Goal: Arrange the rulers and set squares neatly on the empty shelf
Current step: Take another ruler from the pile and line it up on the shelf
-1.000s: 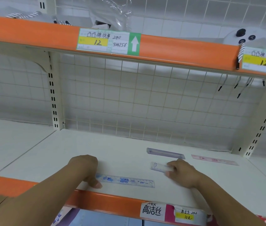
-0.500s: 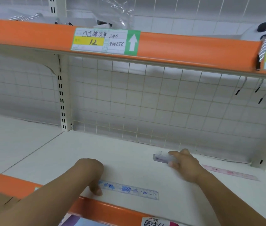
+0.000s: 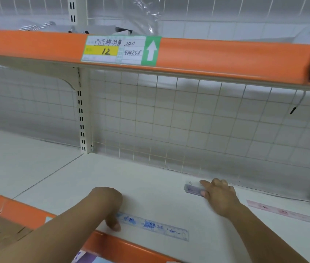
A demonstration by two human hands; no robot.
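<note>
On the head camera I see a white shelf (image 3: 150,179) backed by a wire grid (image 3: 169,120), with a slotted post (image 3: 81,111) at far left. Above hangs the orange edge of an upper shelf (image 3: 226,54) bearing a price label (image 3: 120,50). Nothing stands between the hands and the rulers.

The left hand (image 3: 108,204) sits near the front edge with its fingers curled under. One fingertip (image 3: 116,227) touches the left end of the blue ruler (image 3: 156,225), which lies flat along that edge. I cannot tell whether the tucked fingers grip it.

The right hand (image 3: 220,196) is farther back, pinching the purple ruler (image 3: 193,189) between its outstretched forefinger and thumb. It covers the ruler's right end.

A pink ruler (image 3: 283,213) lies flat to the right, apart from both hands. Its print is too faint to read.
</note>
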